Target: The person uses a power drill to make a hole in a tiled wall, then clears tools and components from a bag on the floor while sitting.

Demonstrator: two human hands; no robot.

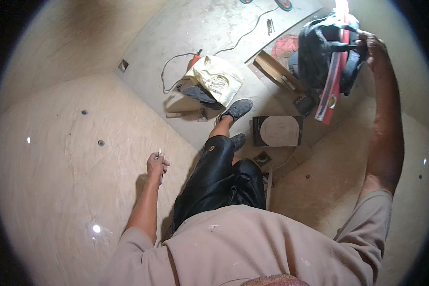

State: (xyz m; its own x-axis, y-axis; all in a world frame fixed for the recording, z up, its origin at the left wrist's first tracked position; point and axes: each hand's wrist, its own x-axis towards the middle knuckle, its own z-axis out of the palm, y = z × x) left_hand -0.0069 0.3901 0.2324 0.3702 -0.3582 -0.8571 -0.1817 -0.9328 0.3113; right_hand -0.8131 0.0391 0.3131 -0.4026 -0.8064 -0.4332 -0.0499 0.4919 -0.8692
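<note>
At the far right, my right hand (374, 50) is raised with its fingers closed on the strap of a black bag (314, 45). A long red spirit level (330, 93) with a dark strip slants across the bag and sticks out below it. A bright glare covers the upper end of the level. My left hand (156, 167) is low on the left, beside the beige tiled wall. Its fingers are closed around a slim white stick, whose ends show above and below the fist; its exact kind is unclear.
On the grey floor lie a cream cloth bag (217, 76), a dark cap-like item (200, 94) and a cable (238, 40). Near my feet is a flat box with a white disc (277, 131). A long cardboard box (276, 70) and a red cloth (286, 46) lie beside the black bag.
</note>
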